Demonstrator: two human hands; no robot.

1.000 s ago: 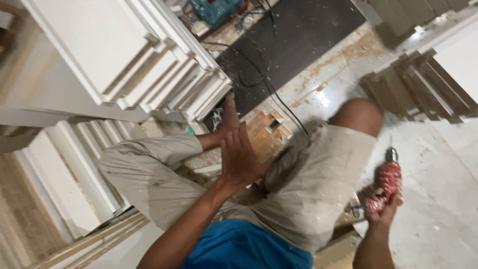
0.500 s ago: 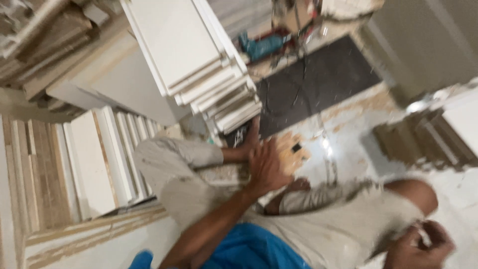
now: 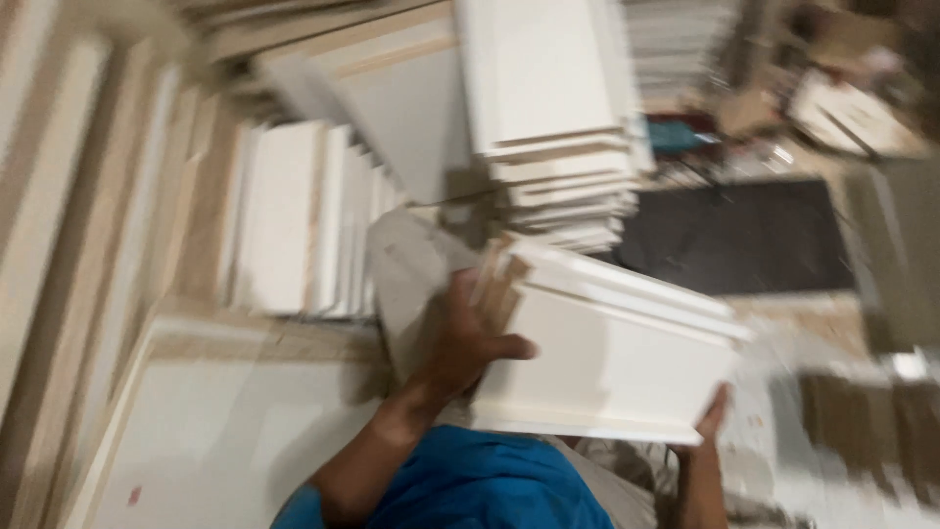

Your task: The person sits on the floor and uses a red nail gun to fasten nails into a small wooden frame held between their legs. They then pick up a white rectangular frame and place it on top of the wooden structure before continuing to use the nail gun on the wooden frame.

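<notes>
both hands hold one white panel in front of the chest, above the lap. left hand is curled round the panel's left end, thumb lying across the white face, the fingers mostly hidden behind the edge. right hand grips the lower right corner; only a few fingertips show, the palm is covered by the panel, so how far it closes there cannot be told exactly. the whole view is smeared by motion, and edges are soft everywhere.

the panel looks like a framed door with stepped moulding along its top edge; whether it is one piece or two pressed together is hard to say. blue shirt is cut off at the bottom edge. behind the panel stands one stack of white boards, its count too blurred to give, and one row of boards on edge to the left. one dark mat lies on the floor to the right. one flat white sheet lies at lower left, cut by the frame.

half a second before, the left hand was resting flat on the knee and the right hand was low by the thigh, holding no panel; now both are raised and clamped on it, and the legs are almost wholly hidden behind it.
</notes>
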